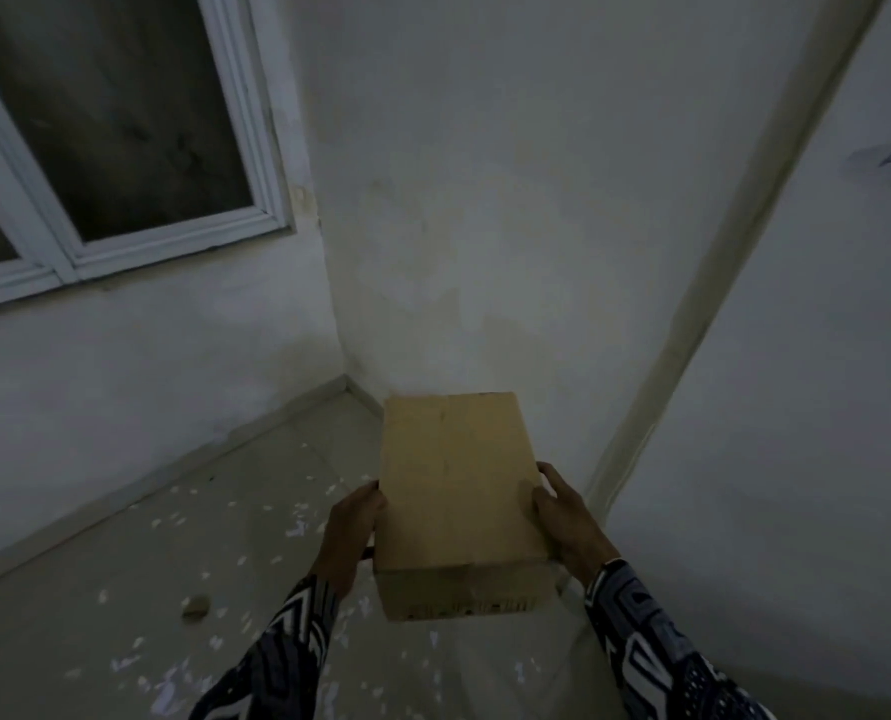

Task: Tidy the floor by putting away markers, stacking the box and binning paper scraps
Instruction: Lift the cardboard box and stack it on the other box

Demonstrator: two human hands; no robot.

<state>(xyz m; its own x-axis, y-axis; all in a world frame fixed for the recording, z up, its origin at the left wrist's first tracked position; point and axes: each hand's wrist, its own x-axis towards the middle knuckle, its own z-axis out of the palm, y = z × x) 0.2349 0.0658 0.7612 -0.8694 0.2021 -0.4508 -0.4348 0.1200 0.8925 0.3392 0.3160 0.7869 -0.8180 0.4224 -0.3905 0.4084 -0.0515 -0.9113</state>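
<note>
plain brown closed cardboard box point(456, 491) held up w/ both hands over the paper-strewn floor, near the far corner. left hand point(352, 527) & right hand point(568, 517) clamp its long sides. looks stiff, prob light; side grip suits it.

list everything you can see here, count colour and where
cardboard box: one, tan, closed, held between both hands near the room corner
paper scraps: many, white, scattered on the floor, mostly left of the box
small lump: one, brownish, on the floor at lower left; too blurred to identify
floor: one, pale grey-green
window: one, white frame, dark panes, upper left wall
walls: white, stained, meeting in a corner
left hand: grips the box's left side
right hand: grips the box's right side
sleeves: two, black-and-white patterned
</note>
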